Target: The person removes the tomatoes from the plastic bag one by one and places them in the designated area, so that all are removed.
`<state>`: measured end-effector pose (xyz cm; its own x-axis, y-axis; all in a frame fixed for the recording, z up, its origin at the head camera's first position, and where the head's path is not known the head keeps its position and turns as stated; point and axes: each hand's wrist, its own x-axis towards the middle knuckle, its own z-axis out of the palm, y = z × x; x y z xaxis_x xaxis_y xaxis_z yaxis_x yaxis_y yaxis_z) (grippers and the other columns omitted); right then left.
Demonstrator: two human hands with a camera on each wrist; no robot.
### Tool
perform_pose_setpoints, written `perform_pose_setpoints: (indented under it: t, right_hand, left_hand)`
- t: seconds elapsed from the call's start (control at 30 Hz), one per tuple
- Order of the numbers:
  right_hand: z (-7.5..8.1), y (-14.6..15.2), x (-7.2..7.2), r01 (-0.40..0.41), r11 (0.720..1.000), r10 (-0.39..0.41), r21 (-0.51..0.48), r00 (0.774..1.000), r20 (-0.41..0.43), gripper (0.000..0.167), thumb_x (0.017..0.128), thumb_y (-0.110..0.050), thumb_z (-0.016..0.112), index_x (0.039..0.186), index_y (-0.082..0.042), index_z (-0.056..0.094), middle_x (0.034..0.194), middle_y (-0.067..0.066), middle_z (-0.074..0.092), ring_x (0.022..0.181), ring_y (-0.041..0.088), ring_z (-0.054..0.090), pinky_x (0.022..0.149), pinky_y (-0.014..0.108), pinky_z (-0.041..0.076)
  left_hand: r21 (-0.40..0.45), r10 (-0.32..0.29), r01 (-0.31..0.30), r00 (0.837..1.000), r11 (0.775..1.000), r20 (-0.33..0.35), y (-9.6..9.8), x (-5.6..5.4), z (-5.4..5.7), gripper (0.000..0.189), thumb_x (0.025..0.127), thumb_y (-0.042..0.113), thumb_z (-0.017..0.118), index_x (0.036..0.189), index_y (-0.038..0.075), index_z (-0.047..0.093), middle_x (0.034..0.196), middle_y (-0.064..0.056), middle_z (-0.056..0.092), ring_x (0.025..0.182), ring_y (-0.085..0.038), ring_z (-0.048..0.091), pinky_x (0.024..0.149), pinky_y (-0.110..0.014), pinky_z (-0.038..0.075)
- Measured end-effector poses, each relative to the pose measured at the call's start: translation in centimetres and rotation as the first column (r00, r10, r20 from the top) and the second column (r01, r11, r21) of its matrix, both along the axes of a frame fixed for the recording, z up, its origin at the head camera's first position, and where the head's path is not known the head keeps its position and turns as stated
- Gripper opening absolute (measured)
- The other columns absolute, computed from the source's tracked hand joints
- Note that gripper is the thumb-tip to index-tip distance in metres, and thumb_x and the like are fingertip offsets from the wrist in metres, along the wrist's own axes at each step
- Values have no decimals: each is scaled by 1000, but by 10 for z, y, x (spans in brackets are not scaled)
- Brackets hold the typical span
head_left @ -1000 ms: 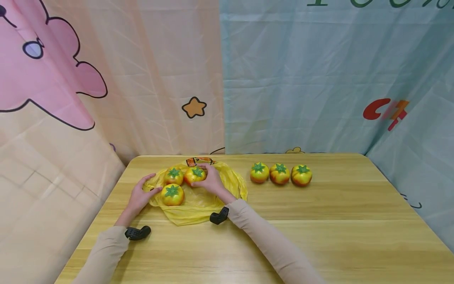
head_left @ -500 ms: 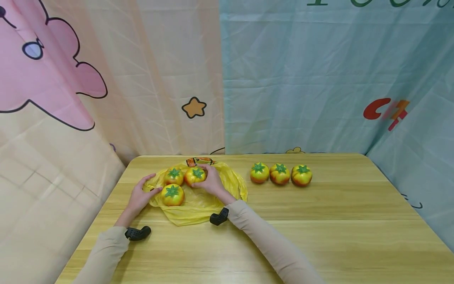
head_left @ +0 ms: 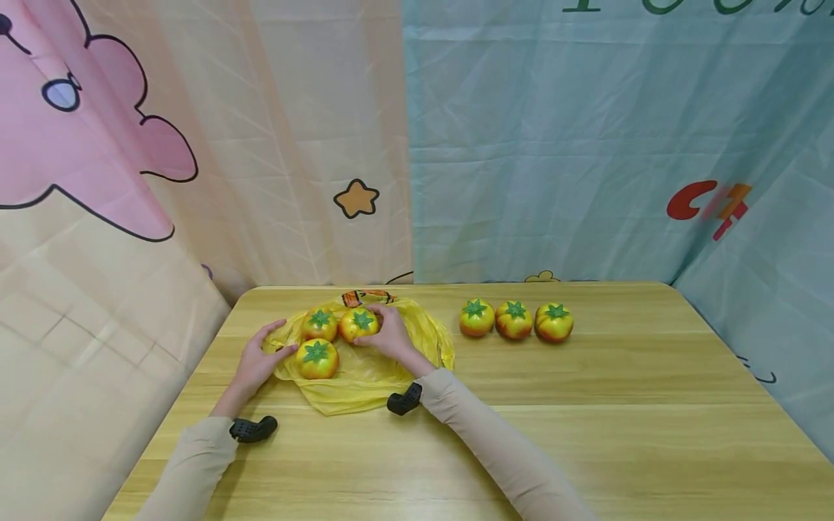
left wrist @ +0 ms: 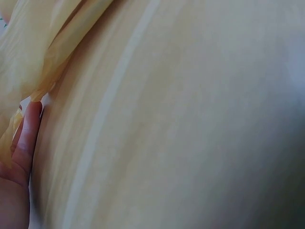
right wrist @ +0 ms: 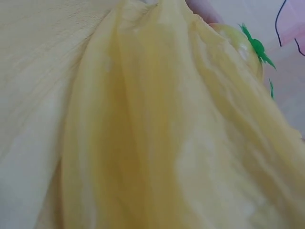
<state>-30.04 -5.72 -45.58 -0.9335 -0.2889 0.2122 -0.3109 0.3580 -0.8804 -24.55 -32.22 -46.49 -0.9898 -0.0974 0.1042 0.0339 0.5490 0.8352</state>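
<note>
In the head view, a yellow plastic bag lies flattened on the table with three yellow-red toy tomatoes on it, each topped with a green star-shaped leaf. My right hand holds the right-hand tomato between thumb and fingers. At the bag's left edge is my left hand, thumb and fingers spread apart; its thumb tip reaches the front tomato. The back-left tomato sits between them. Bag folds fill much of the right wrist view and hide most of that hand.
Three more toy tomatoes stand in a row to the right of the bag, near the back edge of the wooden table. Printed curtains hang behind and at both sides. A black wrist device is on each wrist.
</note>
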Motion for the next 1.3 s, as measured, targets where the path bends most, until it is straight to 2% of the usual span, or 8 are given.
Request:
perform_pose_setpoints:
  t: [0.37, 0.73, 0.97, 1.3]
  right_hand:
    - [6, 10, 1, 15, 1000, -15, 6, 1000, -3, 64, 71, -11, 84, 128, -5, 56, 126, 15, 58, 108, 29, 60, 91, 37, 53]
    - [13, 28, 10, 1, 1000, -1, -12, 1000, -11, 65, 73, -16, 84, 130, -7, 54, 127, 13, 56, 106, 27, 59, 88, 36, 54]
    - [23, 44, 21, 28, 1000, -27, 15, 997, -74, 67, 72, -19, 85, 131, -7, 55, 123, 14, 56, 104, 26, 57, 88, 36, 53]
    - [34, 64, 34, 27, 1000, -25, 13, 988, -150, 67, 72, -16, 85, 130, -5, 55, 125, 14, 57, 105, 26, 57, 88, 39, 54]
  left_hand:
    - [-4, -5, 5, 1000, 1000, -1, 1, 0, -1, 68, 90, 23, 68, 146, 2, 35, 154, -24, 28, 144, -42, 19, 117, -58, 17]
    - [-3, -13, 13, 1000, 1000, -4, -1, 0, -3, 69, 90, 25, 68, 146, 2, 34, 154, -25, 27, 144, -43, 19, 116, -59, 17]
    - [-13, -16, 16, 1000, 1000, -14, 0, 0, 0, 69, 90, 23, 68, 145, 1, 35, 153, -27, 28, 142, -43, 22, 116, -57, 20]
    - [-8, -16, 16, 999, 1000, -32, 0, -1, -3, 68, 90, 22, 68, 145, 0, 35, 152, -27, 29, 142, -44, 22, 115, -59, 20]
